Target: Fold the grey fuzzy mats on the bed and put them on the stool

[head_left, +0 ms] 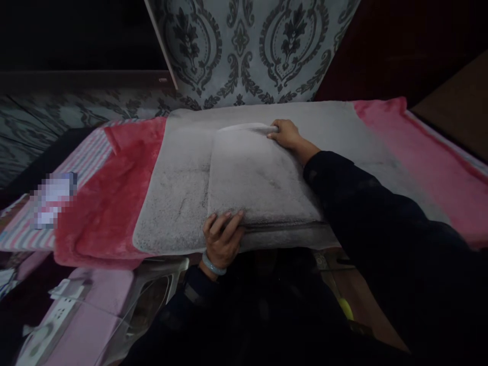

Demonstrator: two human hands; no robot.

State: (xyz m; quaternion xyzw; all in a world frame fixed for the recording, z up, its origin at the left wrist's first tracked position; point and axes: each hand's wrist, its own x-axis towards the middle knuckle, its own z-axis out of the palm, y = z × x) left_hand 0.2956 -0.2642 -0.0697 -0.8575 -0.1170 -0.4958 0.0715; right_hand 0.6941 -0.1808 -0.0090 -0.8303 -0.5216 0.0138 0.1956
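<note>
A folded grey plush cloth (pixel 259 178) lies on a larger grey plush cloth (pixel 175 188) spread across a surface. At its far right corner my right hand (pixel 286 135) is closed, thumb and fingers pinching the edge, which lifts slightly. My left hand (pixel 223 239), with a pale bangle (pixel 213 265) at the wrist, rests on the near left corner. Its fingers lie stretched over the folded cloth; the thumb is not clearly visible.
Red plush fabric (pixel 114 203) lies under the grey cloth at left, pink fabric (pixel 427 162) at right. A blurred-out flat item (pixel 55 201) sits on striped cloth (pixel 86 157). Below left, a power strip (pixel 53 325) with cords rests on a pink surface (pixel 102 290). Patterned wall (pixel 240 46) stands behind.
</note>
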